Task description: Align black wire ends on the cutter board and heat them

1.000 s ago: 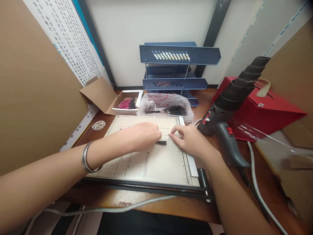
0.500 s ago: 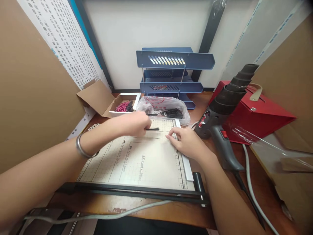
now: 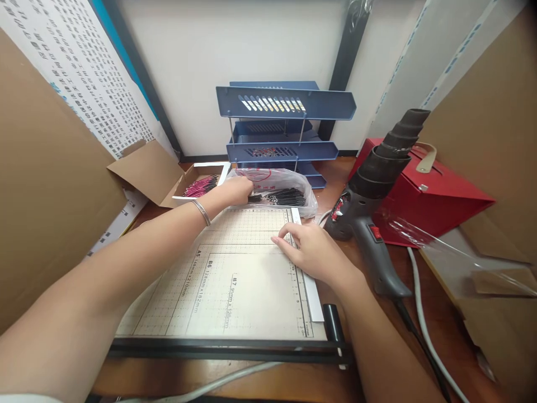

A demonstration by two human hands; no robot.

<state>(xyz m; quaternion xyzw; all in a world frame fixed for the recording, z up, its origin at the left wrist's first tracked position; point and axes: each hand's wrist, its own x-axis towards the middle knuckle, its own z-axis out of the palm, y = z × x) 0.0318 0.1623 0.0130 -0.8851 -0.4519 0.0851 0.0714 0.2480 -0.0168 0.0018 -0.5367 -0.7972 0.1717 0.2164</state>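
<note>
My left hand (image 3: 235, 191) reaches far over the paper cutter board (image 3: 235, 280) to the mouth of a clear plastic bag (image 3: 277, 184) holding thin black pieces (image 3: 281, 197). Its fingers are curled and pinched at the bag's left edge on something dark I cannot make out. My right hand (image 3: 308, 249) rests on the board's right side beside the white ruler strip (image 3: 309, 280), fingers loosely bent and apart, holding nothing. A small open box (image 3: 201, 187) of pink and black pieces sits just left of the bag.
A black heat gun (image 3: 377, 184) stands right of the cutter, its grey cable (image 3: 423, 324) trailing forward. Behind it is a red case (image 3: 423, 190). A blue stacked tray rack (image 3: 281, 129) stands at the back wall. Cardboard panels wall both sides.
My left hand lifted a small black bundle off the cutter board and carried it back to the plastic bag. My right hand stayed at the ruler strip. The view shifted.
</note>
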